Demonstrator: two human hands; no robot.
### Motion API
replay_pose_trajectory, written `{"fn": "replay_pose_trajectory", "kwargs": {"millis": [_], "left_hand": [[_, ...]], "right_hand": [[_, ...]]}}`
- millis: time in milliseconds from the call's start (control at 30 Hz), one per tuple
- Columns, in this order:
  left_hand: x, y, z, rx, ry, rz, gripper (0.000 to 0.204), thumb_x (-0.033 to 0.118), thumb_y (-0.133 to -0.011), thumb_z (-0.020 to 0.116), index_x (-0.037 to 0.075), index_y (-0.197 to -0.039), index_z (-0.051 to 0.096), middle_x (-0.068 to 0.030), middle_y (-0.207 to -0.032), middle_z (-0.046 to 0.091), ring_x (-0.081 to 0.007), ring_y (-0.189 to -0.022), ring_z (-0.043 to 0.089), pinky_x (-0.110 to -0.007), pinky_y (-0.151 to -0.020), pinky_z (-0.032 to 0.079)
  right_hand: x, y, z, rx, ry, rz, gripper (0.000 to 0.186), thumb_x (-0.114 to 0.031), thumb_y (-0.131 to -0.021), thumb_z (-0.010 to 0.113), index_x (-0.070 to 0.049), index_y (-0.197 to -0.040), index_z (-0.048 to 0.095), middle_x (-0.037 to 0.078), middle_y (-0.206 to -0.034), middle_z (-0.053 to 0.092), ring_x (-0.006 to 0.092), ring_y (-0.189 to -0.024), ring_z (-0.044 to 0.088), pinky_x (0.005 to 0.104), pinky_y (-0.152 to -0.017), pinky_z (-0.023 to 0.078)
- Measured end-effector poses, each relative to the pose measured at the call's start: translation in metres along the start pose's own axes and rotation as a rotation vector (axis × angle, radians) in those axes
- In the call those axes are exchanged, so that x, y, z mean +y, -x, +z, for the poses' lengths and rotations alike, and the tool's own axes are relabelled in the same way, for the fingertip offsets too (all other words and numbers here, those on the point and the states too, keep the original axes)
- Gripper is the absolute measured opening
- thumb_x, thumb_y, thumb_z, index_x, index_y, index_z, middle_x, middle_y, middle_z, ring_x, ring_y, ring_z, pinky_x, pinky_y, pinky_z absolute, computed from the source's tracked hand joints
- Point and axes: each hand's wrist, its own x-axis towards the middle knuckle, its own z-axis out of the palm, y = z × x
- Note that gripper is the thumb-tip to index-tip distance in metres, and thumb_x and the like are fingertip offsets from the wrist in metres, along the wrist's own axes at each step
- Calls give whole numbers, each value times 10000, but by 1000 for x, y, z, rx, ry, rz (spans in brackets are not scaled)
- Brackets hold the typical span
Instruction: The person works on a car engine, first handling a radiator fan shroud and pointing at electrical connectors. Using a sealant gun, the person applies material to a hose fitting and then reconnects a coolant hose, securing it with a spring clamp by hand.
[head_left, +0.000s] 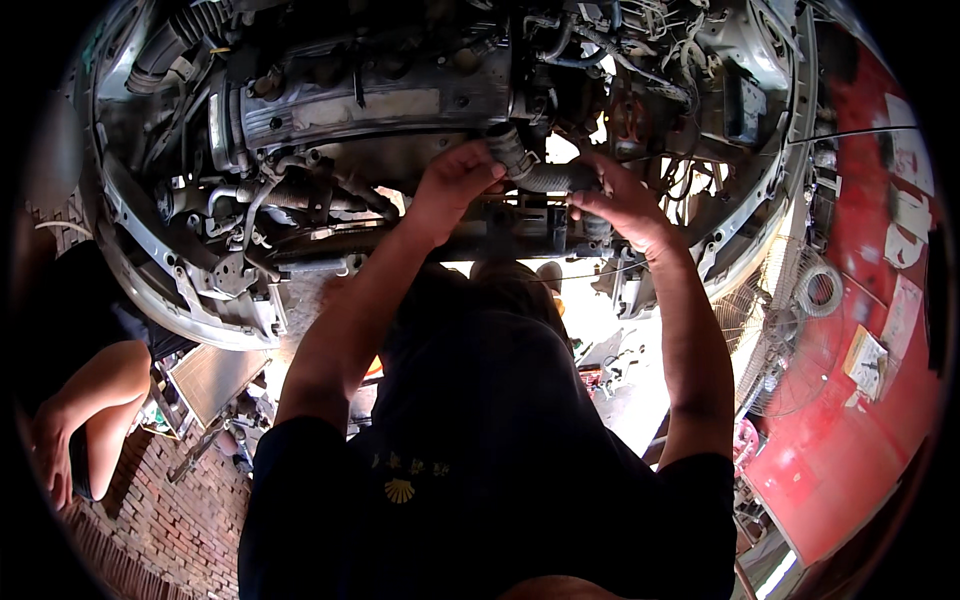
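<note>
A dark, ribbed radiator hose (556,178) is held up in front of the engine, bent, with its open end pointing away from me. A metal hose clamp (522,163) sits around it near that end. My left hand (456,188) pinches the hose's left side beside the clamp, thumb and fingertips together. My right hand (628,208) is wrapped round the other end of the hose, its fingers partly hidden behind it. Just beyond my hands lies the engine's valve cover (370,100). The front crossbar (450,247) of the car runs below my wrists.
Loose wiring (660,70) and pipes crowd the bay. A curved body frame (150,270) surrounds it. A wire fan guard (780,330) and a red panel (830,480) stand at right. Another person's arm (105,390) is at left, above brick paving (190,510).
</note>
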Motion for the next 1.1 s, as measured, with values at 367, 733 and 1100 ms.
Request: {"fn": "replay_pose_trajectory", "kwargs": {"millis": [367, 733, 1100], "left_hand": [[-29, -16, -31, 3, -617, -152, 315, 273, -1040, 691, -11, -1168, 734, -64, -1071, 771, -150, -964, 687, -329, -887, 532], [-74, -43, -30, 117, -201, -467, 378, 345, -988, 764, 7, -1156, 753, -92, -1058, 788, -192, -910, 731, -362, -866, 554], [-87, -45, -19, 220, -107, -449, 332, 324, -1021, 724, 19, -1153, 736, -103, -1039, 788, -214, -923, 743, -397, -852, 578]], "right_hand": [[-4, -13, 4, -12, 756, 198, 479, -447, -1041, 592, -66, -1309, 703, 197, -1085, 765, 372, -1023, 741, 471, -920, 566], [7, -69, 29, -99, 911, 216, 475, -427, -1023, 601, -22, -1240, 718, 233, -1143, 752, 404, -1105, 715, 487, -984, 559], [12, -78, 31, -179, 1152, 258, 509, -499, -983, 644, -115, -1312, 699, 132, -1236, 747, 334, -1199, 695, 471, -990, 566]]}}
